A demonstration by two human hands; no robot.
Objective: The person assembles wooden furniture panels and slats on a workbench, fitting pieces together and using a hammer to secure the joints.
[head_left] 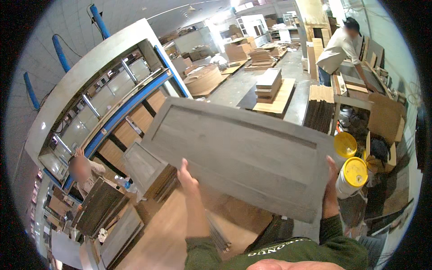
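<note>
A long grey cabinet door panel [238, 153] with a recessed centre is held up in front of me, tilted, its right end lower than its left. My left hand [188, 177] grips its near edge, thumb up along the face. At the right end, my right hand [331, 180] is closed round the short edge; most of its fingers are behind the panel. Beyond the panel's left end lies another grey door panel [141, 164] on a stack of boards [164, 184]. Below is a light wooden surface [164, 234] with several thin strips [218, 234] on it.
A large press with a blue beam [117, 119] stands at the left. One person [92, 173] is beside dark panels [101, 207] there; another person [337, 51] leans over a bench at the far right. Yellow-lidded buckets [353, 173] and an open carton [382, 148] stand close on my right.
</note>
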